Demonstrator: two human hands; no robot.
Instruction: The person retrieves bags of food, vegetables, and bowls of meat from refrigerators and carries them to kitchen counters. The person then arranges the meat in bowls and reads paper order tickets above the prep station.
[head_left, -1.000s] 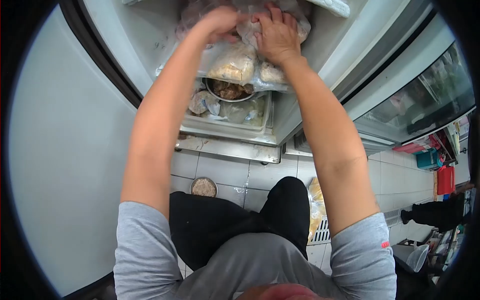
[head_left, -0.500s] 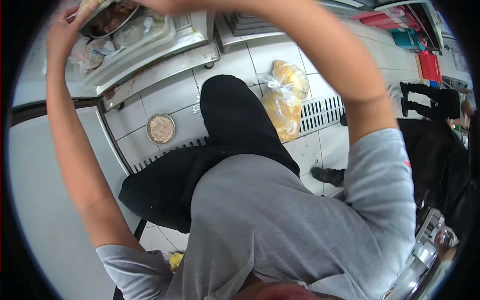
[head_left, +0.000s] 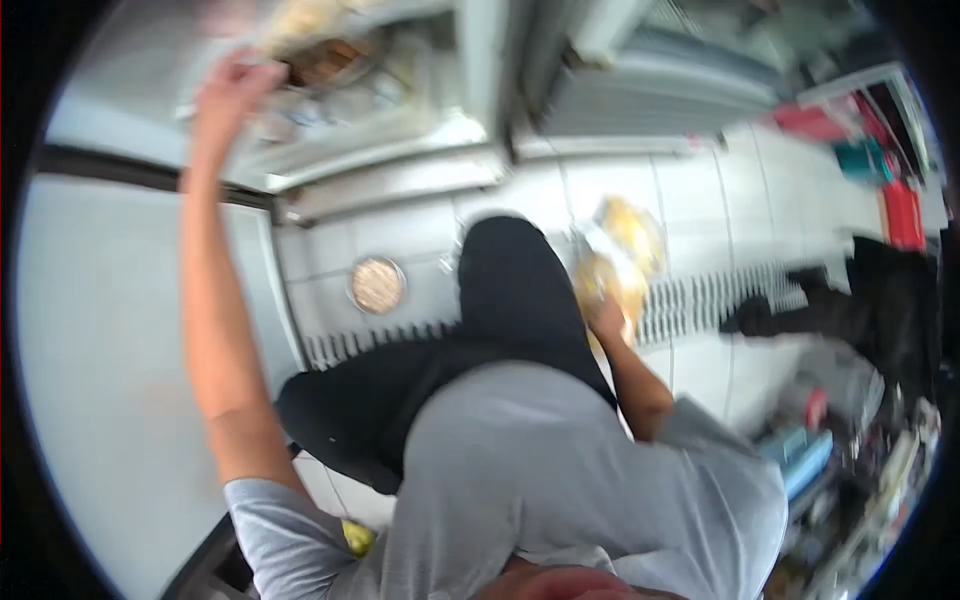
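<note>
My left hand point(head_left: 232, 88) is raised at the front of the open fridge compartment, at the edge of a pale bagged item point(head_left: 300, 25). Motion blurs its fingers, and what they hold, if anything, is unclear. Just beside it is a round metal bowl of brown food point(head_left: 330, 62). My right hand point(head_left: 606, 318) reaches down to the floor and touches the clear plastic bags of yellow food point(head_left: 625, 250). Its fingers are partly hidden against the lower bag, so their grip cannot be made out.
A bowl of pale food point(head_left: 377, 285) stands on the tiled floor near my knees. The open fridge door point(head_left: 130, 370) is at the left. A floor drain grate point(head_left: 700, 305) runs rightward. Another person in dark clothes point(head_left: 890, 310) is at the right, near a red container point(head_left: 903, 215).
My right hand has come down from the fridge to the bags on the floor. My left hand stays by the compartment. The view has shifted and turned toward the floor.
</note>
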